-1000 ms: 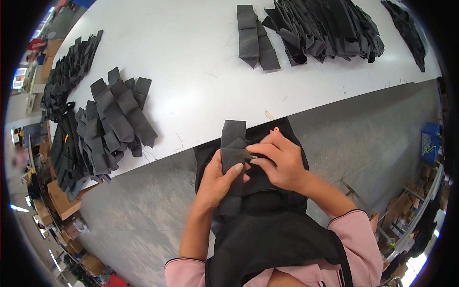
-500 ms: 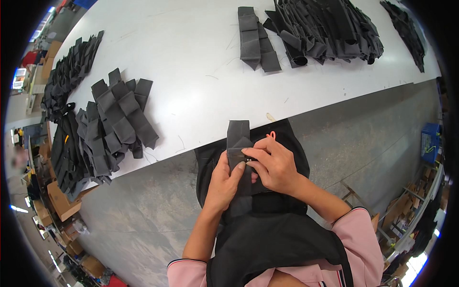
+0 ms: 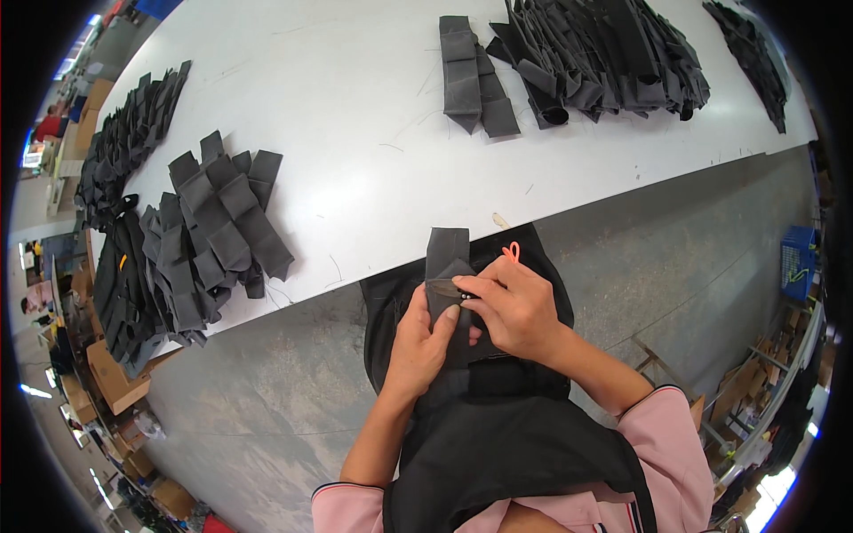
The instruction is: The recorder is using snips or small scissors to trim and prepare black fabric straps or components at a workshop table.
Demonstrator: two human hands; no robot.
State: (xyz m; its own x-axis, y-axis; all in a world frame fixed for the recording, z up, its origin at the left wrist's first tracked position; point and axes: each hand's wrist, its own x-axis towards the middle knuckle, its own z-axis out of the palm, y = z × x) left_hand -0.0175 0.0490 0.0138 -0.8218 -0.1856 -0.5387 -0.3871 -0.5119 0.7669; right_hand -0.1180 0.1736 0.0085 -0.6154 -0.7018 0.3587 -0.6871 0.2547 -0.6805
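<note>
A dark grey fabric strip (image 3: 449, 244) with folded, sewn sections hangs over my lap at the table's near edge. My left hand (image 3: 419, 342) is closed on its left side, thumb on top and fingertips showing beyond its right edge. In my right hand (image 3: 515, 306) is a pair of small thread snips, pinched between thumb and fingers; an orange-red loop (image 3: 512, 251) sticks out above the knuckles. The blades lie against the strip, close to my left thumb; their tips are hard to make out.
On the white table (image 3: 355, 115), a heap of grey strips (image 3: 213, 222) lies at left, with another bundle (image 3: 133, 133) behind. More strips (image 3: 604, 62) are piled at the far right. A blue crate (image 3: 798, 262) and a cardboard box (image 3: 118, 375) stand beyond the table's sides.
The strip and both hands have shifted slightly right. The snips' blades lie further over the strip's fold, and the orange-red loop has tilted a little.
</note>
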